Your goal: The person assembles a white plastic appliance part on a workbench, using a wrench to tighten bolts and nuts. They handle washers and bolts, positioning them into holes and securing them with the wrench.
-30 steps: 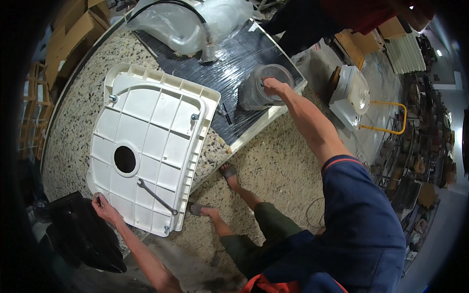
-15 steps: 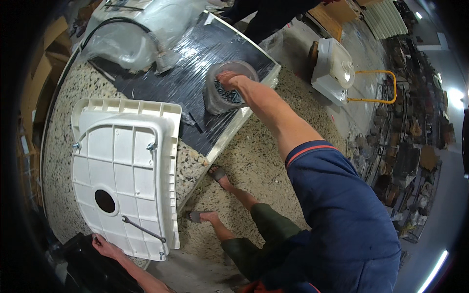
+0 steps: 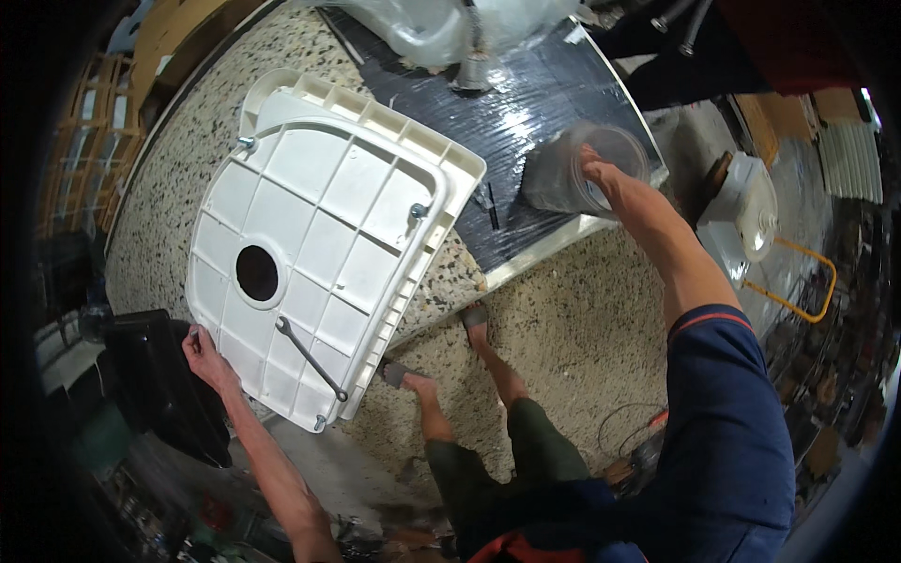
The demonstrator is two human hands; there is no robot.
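A white ribbed plastic panel (image 3: 310, 225) with a round hole lies on the speckled slab at the left. Bolts stand at several of its corners, and a wrench (image 3: 312, 359) rests across its ribs. My left hand (image 3: 208, 364) is at the panel's left corner, its fingers pinched together; what lies between them is too small to make out. My right hand (image 3: 598, 169) reaches into the mouth of a clear plastic bucket (image 3: 554, 178) on the dark wrapped surface. Its fingers are partly hidden and blurred there. A black marker-like stick (image 3: 493, 206) lies between panel and bucket.
A black plastic tank-like part (image 3: 164, 375) stands beside my left hand. Clear plastic wrapping (image 3: 413, 23) and a metal hose end (image 3: 472, 70) lie at the back. Another person's dark-clothed legs (image 3: 676, 56) are at the far right. A white fixture (image 3: 741, 206) stands beyond the slab's right edge.
The view has turned, so the panel and bucket appear farther right. My right hand stays at the bucket, whose bolts no longer show clearly. The left hand remains at the panel's corner.
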